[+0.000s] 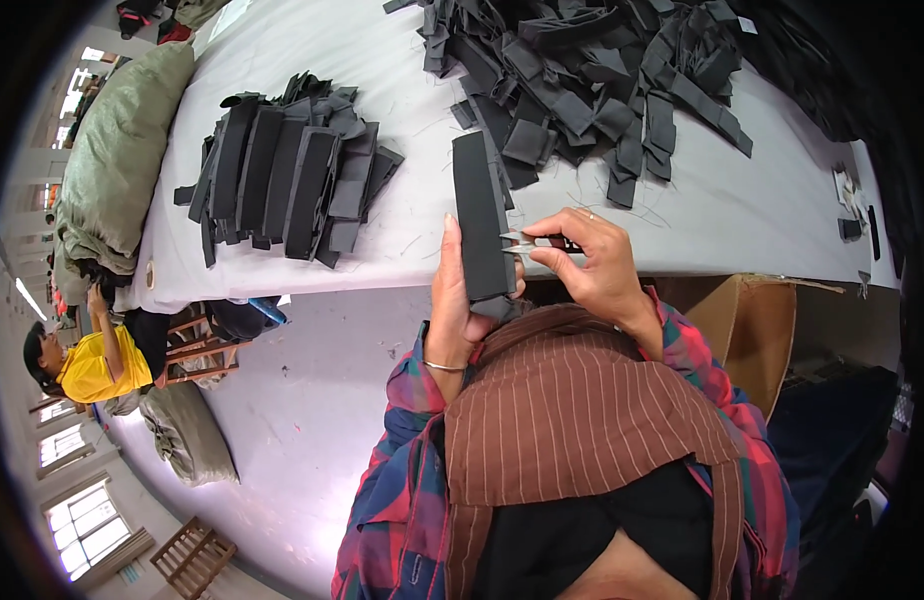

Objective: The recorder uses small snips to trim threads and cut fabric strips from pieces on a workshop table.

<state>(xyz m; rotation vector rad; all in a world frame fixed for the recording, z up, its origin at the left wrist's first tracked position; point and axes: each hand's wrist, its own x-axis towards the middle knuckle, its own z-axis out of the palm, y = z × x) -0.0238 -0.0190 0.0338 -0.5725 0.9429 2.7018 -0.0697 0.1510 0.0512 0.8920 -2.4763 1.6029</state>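
My left hand grips a long black padded fabric strip, holding it upright by its lower end at the table's near edge. My right hand holds small metal thread snips, their tips touching the strip's right edge. A neat stack of similar black strips lies to the left on the white table. A loose heap of black strips is spread over the far side of the table.
A large green sack rests at the table's left end. A person in a yellow shirt sits at lower left beside a wooden stool. A cardboard box stands under the table on the right. A wooden crate sits on the floor.
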